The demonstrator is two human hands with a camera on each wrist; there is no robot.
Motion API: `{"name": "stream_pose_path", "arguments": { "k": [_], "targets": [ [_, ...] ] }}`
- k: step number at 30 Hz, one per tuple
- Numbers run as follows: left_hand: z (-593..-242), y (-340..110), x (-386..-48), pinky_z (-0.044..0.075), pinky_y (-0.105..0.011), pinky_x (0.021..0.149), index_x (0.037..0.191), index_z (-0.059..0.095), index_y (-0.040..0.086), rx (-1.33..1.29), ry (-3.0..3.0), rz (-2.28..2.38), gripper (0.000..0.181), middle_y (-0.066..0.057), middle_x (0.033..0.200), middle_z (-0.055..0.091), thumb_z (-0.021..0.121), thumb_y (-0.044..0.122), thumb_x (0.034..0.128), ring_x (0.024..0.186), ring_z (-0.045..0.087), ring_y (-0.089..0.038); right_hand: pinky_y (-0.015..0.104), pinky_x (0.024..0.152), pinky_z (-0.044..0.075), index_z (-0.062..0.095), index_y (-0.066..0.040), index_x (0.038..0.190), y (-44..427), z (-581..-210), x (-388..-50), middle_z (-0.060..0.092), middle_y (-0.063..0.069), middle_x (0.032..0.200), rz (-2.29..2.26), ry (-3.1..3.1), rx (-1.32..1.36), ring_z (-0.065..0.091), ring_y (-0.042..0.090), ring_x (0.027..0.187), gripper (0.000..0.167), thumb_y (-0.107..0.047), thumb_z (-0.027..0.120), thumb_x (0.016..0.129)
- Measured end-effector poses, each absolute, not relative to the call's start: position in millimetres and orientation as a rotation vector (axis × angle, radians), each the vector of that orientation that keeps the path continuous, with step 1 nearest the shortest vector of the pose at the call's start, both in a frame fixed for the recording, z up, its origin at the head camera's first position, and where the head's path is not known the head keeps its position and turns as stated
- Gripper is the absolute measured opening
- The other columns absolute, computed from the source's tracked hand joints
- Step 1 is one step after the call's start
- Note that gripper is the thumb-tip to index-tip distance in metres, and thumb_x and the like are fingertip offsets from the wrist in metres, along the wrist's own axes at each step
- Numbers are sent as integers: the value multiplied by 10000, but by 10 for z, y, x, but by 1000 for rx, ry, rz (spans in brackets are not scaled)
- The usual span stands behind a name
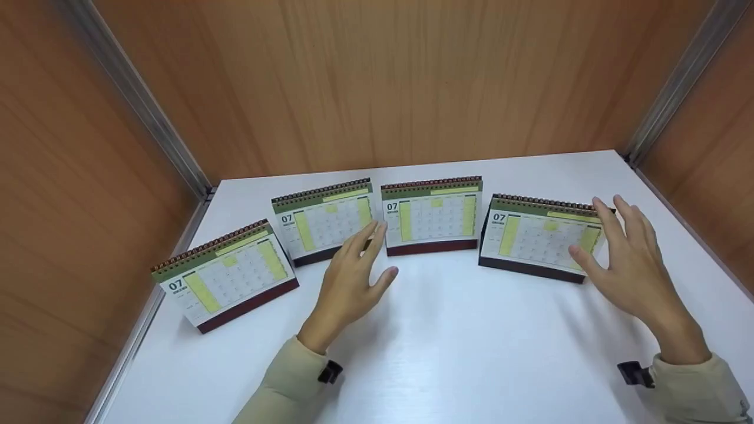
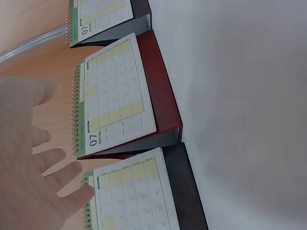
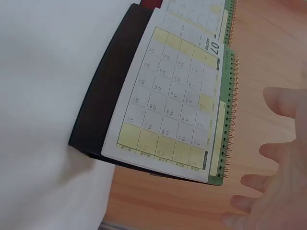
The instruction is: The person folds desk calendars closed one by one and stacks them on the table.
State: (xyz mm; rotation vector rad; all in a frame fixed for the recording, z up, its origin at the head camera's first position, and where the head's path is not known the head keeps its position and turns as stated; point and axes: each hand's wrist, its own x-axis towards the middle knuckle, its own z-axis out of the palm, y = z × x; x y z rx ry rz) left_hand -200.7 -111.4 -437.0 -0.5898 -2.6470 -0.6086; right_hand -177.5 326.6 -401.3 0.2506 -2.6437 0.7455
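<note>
Several desk calendars, each showing 07, stand in a loose arc. The far-left calendar (image 1: 227, 277) has a dark red base; the one beside it (image 1: 324, 224) has a black base. Right of those is another red-based calendar (image 1: 433, 218) (image 2: 112, 91), then a black-based calendar (image 1: 539, 238) (image 3: 168, 96) at the right. My left hand (image 1: 353, 280) (image 2: 29, 163) is held open before the middle two, partly covering the black-based one, gripping nothing. My right hand (image 1: 633, 265) (image 3: 283, 177) is spread near the right calendar's right end, apart from it in the right wrist view.
The calendars stand on a white table (image 1: 436, 341). Wood-grain panels (image 1: 412, 82) enclose its back and sides, with metal posts (image 1: 141, 100) at the corners. Small black devices (image 1: 330, 372) are attached at both sleeve cuffs.
</note>
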Motion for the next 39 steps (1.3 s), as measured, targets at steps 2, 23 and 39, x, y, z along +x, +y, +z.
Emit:
{"name": "stream_pose_path", "arguments": {
  "k": [2, 23, 39],
  "targets": [
    [-4376, -1036, -2049, 454, -544, 1170, 1687, 326, 209, -599, -2653, -666, 782, -65, 1694, 385, 706, 401, 1031, 1513, 430, -295, 885, 1128, 103, 225, -93, 1696, 3313, -3987, -1831, 133, 303, 1718, 771, -2655, 244, 75, 585, 1564, 820, -295, 667, 1036],
    [-4491, -84, -2314, 417, -405, 1217, 1674, 356, 241, -630, -2688, -1178, 685, -24, 1581, 514, 654, 353, 1067, 1478, 485, -207, 855, 1142, 174, 166, -122, 1714, 3457, -3906, -2231, 193, 324, 1702, 1130, -2647, 128, 189, 598, 1538, 733, -401, 487, 1117],
    [-4639, 397, -2354, 433, -361, 1199, 1654, 390, 234, -548, -2677, -1578, 675, -7, 1590, 512, 685, 244, 1047, 1437, 531, -204, 772, 1212, 172, 138, -201, 1724, 3466, -4067, -2341, 195, 243, 1731, 1515, -2589, -79, 190, 518, 1566, 713, -526, 351, 1127]
  ]
}}
